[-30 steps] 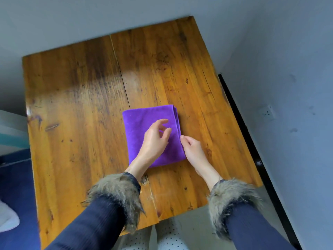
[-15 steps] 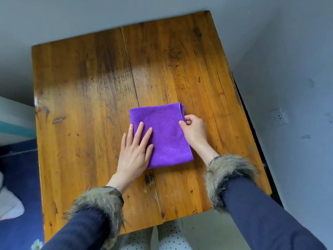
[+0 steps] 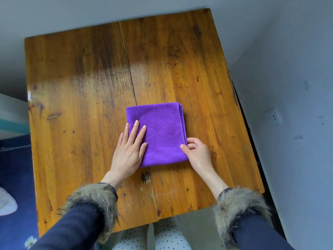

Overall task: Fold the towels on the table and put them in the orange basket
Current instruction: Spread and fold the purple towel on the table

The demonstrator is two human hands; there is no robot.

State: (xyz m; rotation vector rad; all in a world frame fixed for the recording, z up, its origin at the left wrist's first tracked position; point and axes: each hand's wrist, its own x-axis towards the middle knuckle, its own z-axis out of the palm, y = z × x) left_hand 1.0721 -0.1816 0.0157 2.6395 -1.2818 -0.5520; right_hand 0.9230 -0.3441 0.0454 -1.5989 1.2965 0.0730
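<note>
While the left hand [image 3: 128, 152] lies flat, fingers straight, pinning the towel's [image 3: 162, 130] left side, the right hand [image 3: 196, 152] pinches its near-right edge — I'd square those layers mid-table [image 3: 81, 87] before lifting. No basket visible.

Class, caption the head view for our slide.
Left hand flat on folded purple microfibre towel; right hand pinches its edge.
</note>
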